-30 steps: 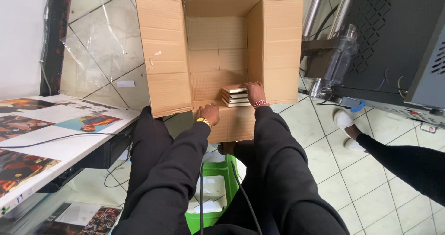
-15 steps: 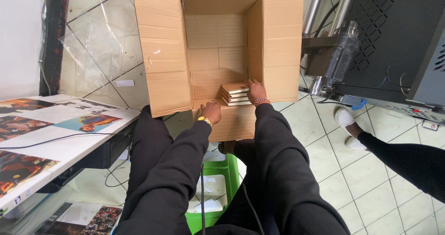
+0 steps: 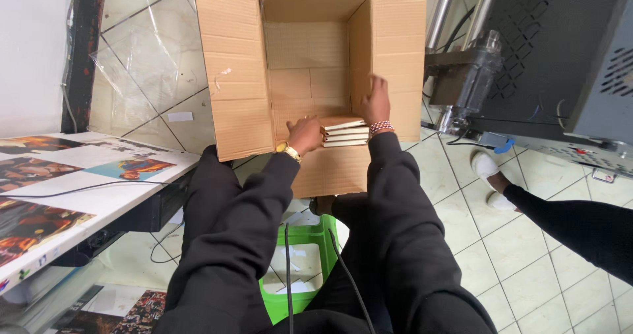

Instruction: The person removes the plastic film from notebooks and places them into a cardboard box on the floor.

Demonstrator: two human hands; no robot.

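An open cardboard box [image 3: 310,77] fills the upper middle of the frame, flaps spread wide so both arms can reach in from the near side. Inside, against its near wall, sits a short stack of thin books [image 3: 344,133], squared up as if to fit flush. The left hand [image 3: 304,135] reaches in at the stack's left end, fingers curled against it; whether that grip actually closes on the books cannot be told. The right hand [image 3: 376,103] is raised just above the stack's right end, fingers loosely open, holding nothing. Both black sleeves stretch forward, elbows bent. A green crate [image 3: 300,268] sits below, a surface with printed pictures [image 3: 72,189] at left, another person's leg and white shoe [image 3: 491,172] at right.
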